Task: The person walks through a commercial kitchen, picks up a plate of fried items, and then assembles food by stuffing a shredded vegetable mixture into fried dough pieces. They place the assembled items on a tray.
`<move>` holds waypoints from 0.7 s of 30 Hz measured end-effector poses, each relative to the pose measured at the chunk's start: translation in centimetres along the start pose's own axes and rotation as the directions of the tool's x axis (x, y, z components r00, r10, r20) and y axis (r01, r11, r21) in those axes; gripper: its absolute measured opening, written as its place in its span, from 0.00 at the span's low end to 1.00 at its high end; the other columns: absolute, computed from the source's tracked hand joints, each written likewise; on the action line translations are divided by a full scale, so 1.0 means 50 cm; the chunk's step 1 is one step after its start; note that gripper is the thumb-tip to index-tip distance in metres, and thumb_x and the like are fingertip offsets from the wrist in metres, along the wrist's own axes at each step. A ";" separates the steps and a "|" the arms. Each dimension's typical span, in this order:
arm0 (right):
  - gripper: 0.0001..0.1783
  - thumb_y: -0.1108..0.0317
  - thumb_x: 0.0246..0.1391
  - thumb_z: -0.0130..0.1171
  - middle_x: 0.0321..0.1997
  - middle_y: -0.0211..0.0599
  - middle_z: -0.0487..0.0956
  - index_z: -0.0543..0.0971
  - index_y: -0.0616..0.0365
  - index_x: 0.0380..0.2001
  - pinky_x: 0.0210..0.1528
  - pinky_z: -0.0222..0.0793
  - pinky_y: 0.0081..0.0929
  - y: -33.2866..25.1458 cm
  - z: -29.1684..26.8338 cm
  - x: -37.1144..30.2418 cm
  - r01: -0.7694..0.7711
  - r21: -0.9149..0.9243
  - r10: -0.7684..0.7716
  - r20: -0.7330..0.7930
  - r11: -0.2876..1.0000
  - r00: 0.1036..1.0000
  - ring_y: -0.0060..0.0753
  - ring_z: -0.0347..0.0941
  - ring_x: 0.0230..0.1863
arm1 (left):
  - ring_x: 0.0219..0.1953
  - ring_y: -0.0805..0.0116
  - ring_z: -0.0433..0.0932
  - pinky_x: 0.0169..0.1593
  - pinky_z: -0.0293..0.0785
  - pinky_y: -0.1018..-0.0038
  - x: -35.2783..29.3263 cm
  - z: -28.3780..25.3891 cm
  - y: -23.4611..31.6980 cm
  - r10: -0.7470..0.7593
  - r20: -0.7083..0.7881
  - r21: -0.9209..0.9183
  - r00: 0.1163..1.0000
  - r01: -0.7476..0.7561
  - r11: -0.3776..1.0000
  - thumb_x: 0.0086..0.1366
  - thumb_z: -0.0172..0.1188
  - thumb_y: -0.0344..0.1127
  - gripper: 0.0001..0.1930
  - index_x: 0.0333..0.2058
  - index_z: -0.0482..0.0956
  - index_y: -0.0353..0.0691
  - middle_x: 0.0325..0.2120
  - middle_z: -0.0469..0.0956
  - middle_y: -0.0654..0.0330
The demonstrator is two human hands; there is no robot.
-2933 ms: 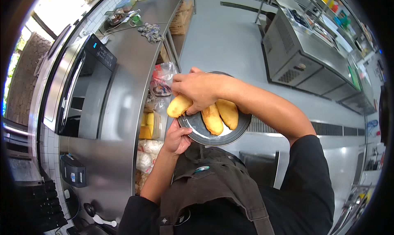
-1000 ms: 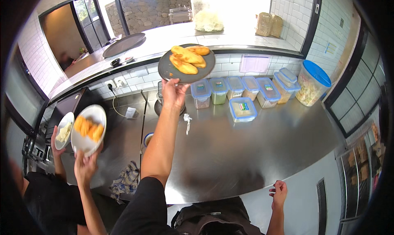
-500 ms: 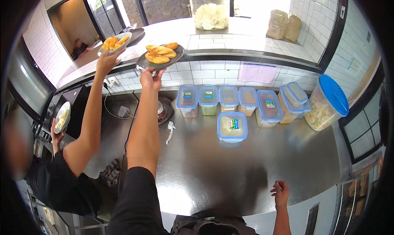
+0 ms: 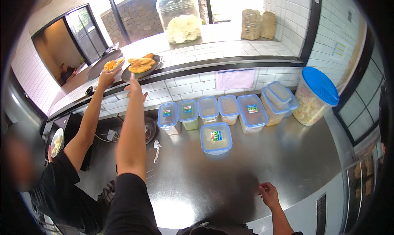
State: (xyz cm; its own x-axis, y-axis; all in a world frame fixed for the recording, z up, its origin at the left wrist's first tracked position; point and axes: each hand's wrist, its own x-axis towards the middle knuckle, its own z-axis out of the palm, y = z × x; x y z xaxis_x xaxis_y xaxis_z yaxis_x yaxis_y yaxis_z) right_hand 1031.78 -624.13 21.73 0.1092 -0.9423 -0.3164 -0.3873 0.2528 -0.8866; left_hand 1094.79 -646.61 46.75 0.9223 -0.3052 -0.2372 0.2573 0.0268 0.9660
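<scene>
My left arm stretches up to the serving ledge, where a dark plate (image 4: 154,68) of golden fried pieces (image 4: 140,65) rests. Just below its rim is my left hand (image 4: 134,88), fingers apart and not wrapped round the plate; the index fingertip overlaps the rim, so contact is hard to judge. Over the near right part of the steel counter hovers my right hand (image 4: 269,195), empty, with loosely bent, parted fingers. To my left, a co-worker's hand (image 4: 107,78) holds a plate of fried pieces (image 4: 112,64) at the ledge. That person's other hand holds a white bowl (image 4: 57,142) of pale food.
Blue-lidded containers (image 4: 208,107) line the wall, with one square container (image 4: 216,138) in front. A large blue-topped tub (image 4: 316,96) stands at the right. On the ledge are a big jar (image 4: 180,19) and brown packages (image 4: 257,25). Crumpled white paper (image 4: 156,151) lies on the steel counter (image 4: 184,181).
The plate has gone from my raised left hand onto the ledge, and the fingers have come away from under it. The co-worker's plate has lowered to the ledge. The view has shifted.
</scene>
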 end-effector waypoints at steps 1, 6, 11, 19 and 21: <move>0.16 0.59 0.61 0.64 0.32 0.38 0.83 0.80 0.62 0.40 0.32 0.75 0.26 0.004 0.002 -0.015 0.021 -0.004 -0.021 -0.027 1.000 0.999 0.27 0.80 0.30 | 0.58 0.55 0.64 0.51 0.74 0.57 -0.008 -0.005 -0.048 0.155 -0.079 0.014 0.985 -0.154 0.988 0.65 0.60 0.52 0.38 0.68 0.56 0.45 0.66 0.50 0.50; 0.18 0.56 0.60 0.65 0.33 0.39 0.84 0.80 0.62 0.41 0.35 0.75 0.28 0.027 0.026 -0.125 -0.014 -0.060 0.008 -0.104 0.998 0.995 0.28 0.80 0.30 | 0.53 0.64 0.69 0.60 0.65 0.66 -0.215 -0.204 -0.389 0.596 0.446 -0.103 0.667 -0.623 0.775 0.68 0.64 0.36 0.28 0.62 0.63 0.35 0.49 0.70 0.54; 0.20 0.55 0.60 0.65 0.38 0.40 0.85 0.80 0.63 0.43 0.42 0.76 0.29 0.052 0.077 -0.266 -0.114 -0.083 0.123 0.121 0.990 0.985 0.31 0.82 0.37 | 0.41 0.76 0.76 0.46 0.73 0.75 -0.518 -0.503 -0.550 -0.133 0.909 0.175 0.395 -0.073 0.982 0.72 0.60 0.39 0.14 0.52 0.75 0.41 0.39 0.78 0.66; 0.44 0.33 0.66 0.43 0.75 0.52 0.58 0.62 0.57 0.70 0.76 0.46 0.39 0.192 0.213 -0.523 0.070 -0.476 0.342 0.720 0.877 0.603 0.49 0.49 0.77 | 0.44 0.63 0.82 0.46 0.78 0.67 -0.674 -0.786 -0.542 -0.717 0.365 0.549 -0.595 -0.485 0.681 0.72 0.51 0.60 0.32 0.64 0.70 0.42 0.39 0.82 0.53; 0.45 0.32 0.67 0.37 0.73 0.54 0.61 0.64 0.62 0.69 0.75 0.48 0.39 0.217 0.210 -0.557 -0.001 -0.464 0.374 0.713 0.886 0.593 0.50 0.52 0.75 | 0.58 0.61 0.74 0.58 0.71 0.66 -0.697 -0.831 -0.584 -0.780 0.319 0.549 -0.539 -0.566 0.615 0.70 0.50 0.66 0.38 0.69 0.64 0.46 0.62 0.69 0.52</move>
State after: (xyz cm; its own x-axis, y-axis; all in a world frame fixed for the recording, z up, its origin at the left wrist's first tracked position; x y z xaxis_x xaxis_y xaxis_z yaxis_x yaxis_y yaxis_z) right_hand 1034.13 -592.82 17.37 0.5725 -0.3079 -0.7599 -0.7682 0.1227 -0.6284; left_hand 1067.13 -597.21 22.51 -0.7894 -0.1597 -0.5927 -0.5220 -0.3334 0.7851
